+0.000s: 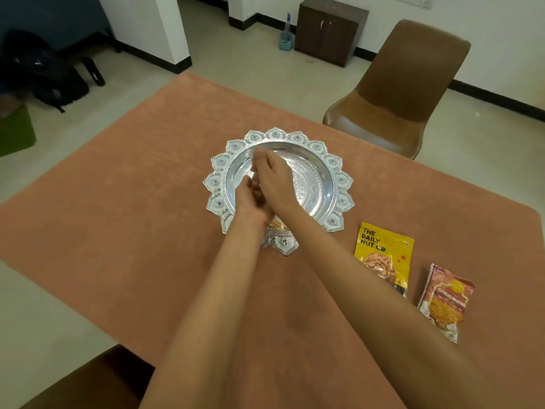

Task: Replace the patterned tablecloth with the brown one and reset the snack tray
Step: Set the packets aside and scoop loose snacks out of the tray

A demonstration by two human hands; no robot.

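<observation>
Looking down from my head, I see the brown tablecloth (132, 202) lying flat over the table; the shiny silver tray (339, 181) sits on it in the middle, with a rim like little petals. Both my arms reach out over the tray. My right hand (274, 178) is on top, above the bowl of the tray; its fingers are curled and bunched at the tips, but they are blurry, so I cannot tell if they hold anything. My left hand (250, 197) is just under it and touching it; it is partly hidden, so I cannot tell if it holds anything either. A few small yellow bits (277, 224) show in the near side of the tray, between my wrists. To the right of the tray, a yellow nut packet (383, 255) lies flat on the cloth; a red snack packet (445, 299) lies just beside it, nearer to me. A brown chair (398, 90) stands at the far right of the table; a dark cupboard (330, 31) stands by the wall behind it.
</observation>
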